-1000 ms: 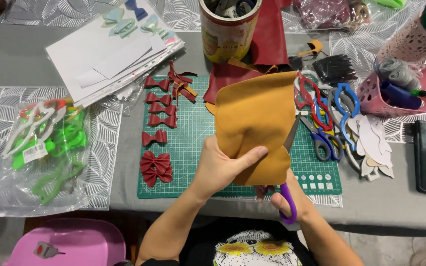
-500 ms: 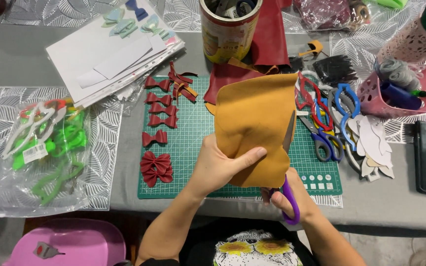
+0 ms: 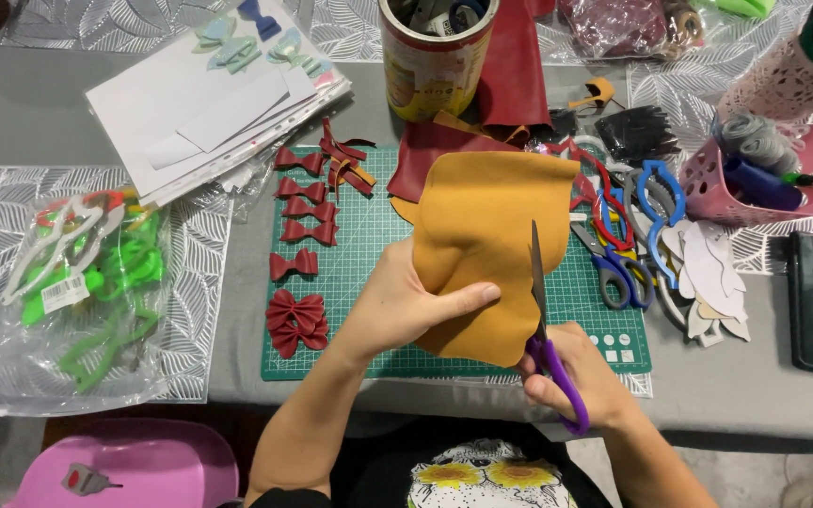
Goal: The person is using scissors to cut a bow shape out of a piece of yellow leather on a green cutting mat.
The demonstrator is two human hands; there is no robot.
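Mustard leather sheet (image 3: 482, 245) held up over the green cutting mat (image 3: 369, 273), long axis near to far. Left hand (image 3: 406, 306) pinching its left edge. Right hand (image 3: 571, 376) closed on purple-handled scissors (image 3: 543, 329), blades pointing far, now further into the sheet than before.

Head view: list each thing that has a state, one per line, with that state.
Mustard leather sheet: held up, scissor blades at its right edge.
Purple-handled scissors: blades upright against the sheet.
Left hand: gripping the sheet.
Right hand: gripping the scissors.
Tin can: upright, open-topped.
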